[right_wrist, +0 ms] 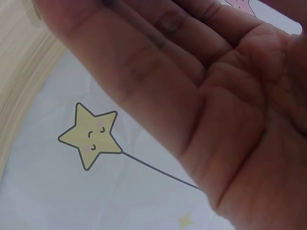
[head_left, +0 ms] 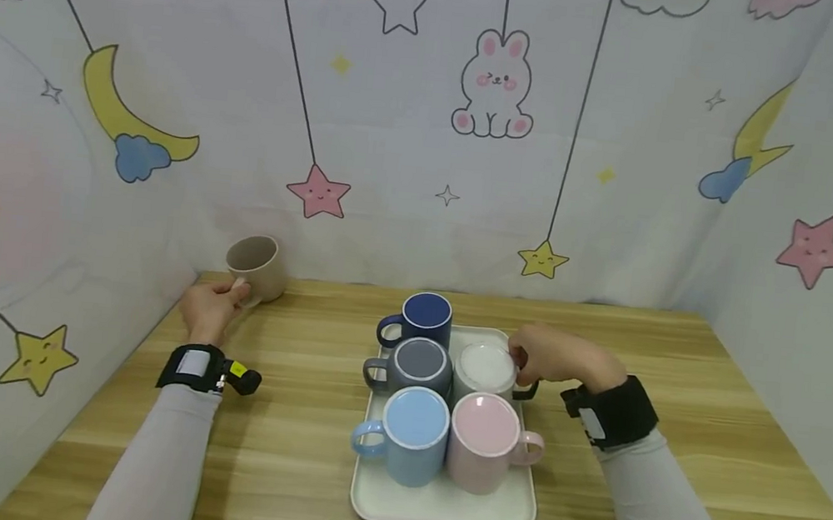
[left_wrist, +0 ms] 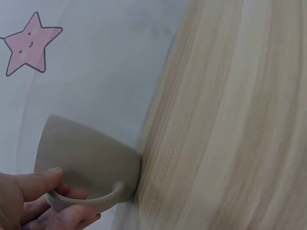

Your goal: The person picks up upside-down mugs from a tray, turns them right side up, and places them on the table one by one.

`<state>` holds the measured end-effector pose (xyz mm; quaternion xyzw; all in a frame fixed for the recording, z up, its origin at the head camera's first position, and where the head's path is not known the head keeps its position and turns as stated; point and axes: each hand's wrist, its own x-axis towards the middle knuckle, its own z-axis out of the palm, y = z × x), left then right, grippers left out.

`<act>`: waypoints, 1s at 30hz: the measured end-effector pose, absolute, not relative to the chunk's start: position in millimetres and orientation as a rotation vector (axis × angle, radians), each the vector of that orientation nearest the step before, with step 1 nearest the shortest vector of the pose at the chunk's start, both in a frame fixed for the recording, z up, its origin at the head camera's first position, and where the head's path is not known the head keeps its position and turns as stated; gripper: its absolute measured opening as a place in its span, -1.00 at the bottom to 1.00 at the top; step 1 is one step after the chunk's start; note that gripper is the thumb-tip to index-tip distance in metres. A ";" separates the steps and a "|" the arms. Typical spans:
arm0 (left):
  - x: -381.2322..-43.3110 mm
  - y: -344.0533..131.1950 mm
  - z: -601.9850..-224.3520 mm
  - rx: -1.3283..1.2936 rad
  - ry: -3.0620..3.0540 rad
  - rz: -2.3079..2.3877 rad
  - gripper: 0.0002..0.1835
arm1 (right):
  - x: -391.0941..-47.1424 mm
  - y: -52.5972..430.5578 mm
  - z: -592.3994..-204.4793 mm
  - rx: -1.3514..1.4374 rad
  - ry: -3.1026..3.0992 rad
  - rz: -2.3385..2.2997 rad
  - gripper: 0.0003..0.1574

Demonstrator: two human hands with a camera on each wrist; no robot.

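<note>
Here: two hands (head_left: 210, 310) (head_left: 556, 355), one beige mug (head_left: 268, 277), five upturned mugs (head_left: 425, 328) (head_left: 417, 365) (head_left: 483, 371) (head_left: 414, 440) (head_left: 483, 446) on tray (head_left: 443, 509)

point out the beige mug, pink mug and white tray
beige mug (left_wrist: 88, 154), left wrist view, on its outer wall
pink mug (head_left: 479, 465), head view, on its side wall
white tray (head_left: 442, 509), head view, on its bare near end

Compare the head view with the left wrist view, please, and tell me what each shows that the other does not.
Only the head view shows the white tray with the dark blue mug, grey mug, white mug, light blue mug and pink mug, the right hand at the white mug, and the beige mug's open mouth.

Only the left wrist view shows the clear side profile of its handle.

Both show the left hand holding that handle, the wooden tabletop and a pink star.
</note>
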<state>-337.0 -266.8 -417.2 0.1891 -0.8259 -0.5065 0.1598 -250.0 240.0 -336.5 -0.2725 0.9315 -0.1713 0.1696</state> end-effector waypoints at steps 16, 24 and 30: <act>-338.0 -256.5 -409.6 0.465 -2.470 -1.282 -0.53 | -251.1 240.6 -338.2 -0.745 2.669 -0.459 -0.82; -339.6 -260.0 -411.4 0.429 -2.477 -1.266 -0.55 | -251.0 237.2 -338.4 -0.732 2.691 -0.415 -0.79; -335.1 -253.9 -408.9 0.357 -2.425 -1.142 -0.54 | -250.0 235.8 -339.5 -0.709 2.697 -0.398 -0.78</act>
